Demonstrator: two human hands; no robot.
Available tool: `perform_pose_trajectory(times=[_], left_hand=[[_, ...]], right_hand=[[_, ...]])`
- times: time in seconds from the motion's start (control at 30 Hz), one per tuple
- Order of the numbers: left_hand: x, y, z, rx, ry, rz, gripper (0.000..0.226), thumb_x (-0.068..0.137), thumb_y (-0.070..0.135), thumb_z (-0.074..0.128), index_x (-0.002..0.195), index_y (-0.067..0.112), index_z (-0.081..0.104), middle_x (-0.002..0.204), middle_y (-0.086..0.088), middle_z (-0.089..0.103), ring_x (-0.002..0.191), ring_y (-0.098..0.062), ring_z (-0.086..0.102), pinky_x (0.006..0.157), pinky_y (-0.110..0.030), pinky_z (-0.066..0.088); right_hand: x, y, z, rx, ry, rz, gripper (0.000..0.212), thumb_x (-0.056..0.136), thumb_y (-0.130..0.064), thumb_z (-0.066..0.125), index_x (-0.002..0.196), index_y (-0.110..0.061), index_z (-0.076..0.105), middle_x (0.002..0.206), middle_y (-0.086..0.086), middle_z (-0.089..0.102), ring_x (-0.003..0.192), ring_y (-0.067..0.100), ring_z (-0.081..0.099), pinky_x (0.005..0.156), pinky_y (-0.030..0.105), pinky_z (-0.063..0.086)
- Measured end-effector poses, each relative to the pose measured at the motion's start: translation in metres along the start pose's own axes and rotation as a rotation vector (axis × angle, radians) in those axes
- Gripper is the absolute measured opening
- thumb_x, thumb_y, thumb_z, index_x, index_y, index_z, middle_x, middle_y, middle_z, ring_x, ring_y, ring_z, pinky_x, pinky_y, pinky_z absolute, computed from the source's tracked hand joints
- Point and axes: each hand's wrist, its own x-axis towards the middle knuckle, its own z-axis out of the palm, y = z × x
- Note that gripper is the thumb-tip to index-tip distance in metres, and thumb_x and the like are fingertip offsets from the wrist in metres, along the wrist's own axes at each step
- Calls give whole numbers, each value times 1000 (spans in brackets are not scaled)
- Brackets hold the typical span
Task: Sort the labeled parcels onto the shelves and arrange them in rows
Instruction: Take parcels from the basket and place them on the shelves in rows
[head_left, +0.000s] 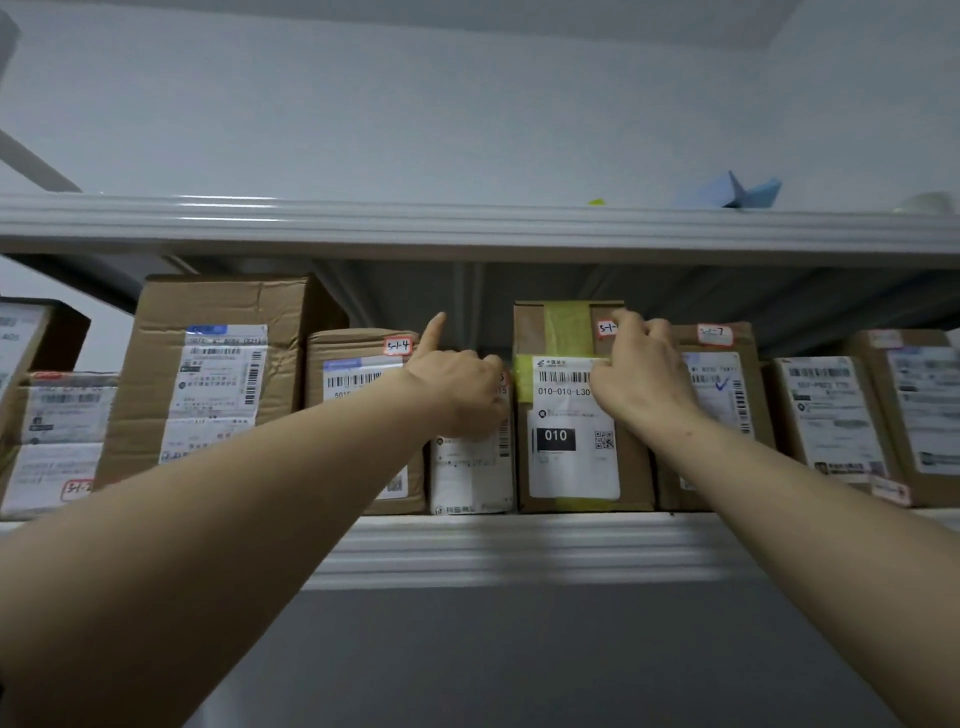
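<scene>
A row of labeled cardboard parcels stands on a white metal shelf (467, 540) at head height. In the middle is a brown box with yellow-green tape and a "010" label (563, 441). My right hand (636, 374) lies on its upper right front, fingers curled over its top edge. To its left stands a small white parcel (470, 473); my left hand (457, 387) presses against its top, thumb sticking up. Left of that is a brown box marked "3-1-4" (358, 374). Whether either hand grips its parcel is unclear.
A tall brown box (208, 374) and stacked parcels (57, 441) fill the shelf's left. More boxes (831, 421) stand at the right, one tagged "3-1-7" (717, 343). The upper shelf (467, 223) overhangs closely and carries blue paper (737, 193). A grey wall lies below.
</scene>
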Motion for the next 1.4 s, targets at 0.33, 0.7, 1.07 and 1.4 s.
perform_pose_trajectory(times=[0.33, 0.7, 1.07, 1.4], left_hand=[[7, 1, -17, -96, 321, -62, 35, 96, 36, 34, 112, 10, 52, 116, -11, 57, 109, -27, 53, 94, -37, 37], [46, 10, -38, -575, 191, -127, 54, 96, 24, 38, 148, 13, 29, 148, -12, 38, 134, -29, 37, 105, -36, 34], [42, 6, -38, -527, 180, -86, 55, 92, 31, 53, 143, 18, 38, 136, -10, 42, 120, -28, 48, 86, -30, 39], [37, 5, -38, -563, 131, -84, 53, 93, 28, 42, 144, 14, 35, 144, -12, 36, 127, -32, 42, 99, -38, 40]], right_hand=[[10, 19, -6, -51, 44, 64, 66, 88, -18, 55, 146, -12, 23, 148, 17, 30, 137, 34, 27, 111, 45, 23], [18, 17, -19, 104, 19, -46, 62, 91, -3, 46, 148, -14, 23, 140, 10, 46, 125, 29, 46, 96, 43, 43], [15, 3, -15, -50, -48, 53, 38, 89, -11, 46, 127, -5, 43, 115, 14, 57, 98, 30, 53, 71, 33, 41], [10, -3, -12, -41, -58, 31, 45, 90, -11, 49, 133, -8, 39, 121, 13, 55, 99, 25, 52, 72, 31, 40]])
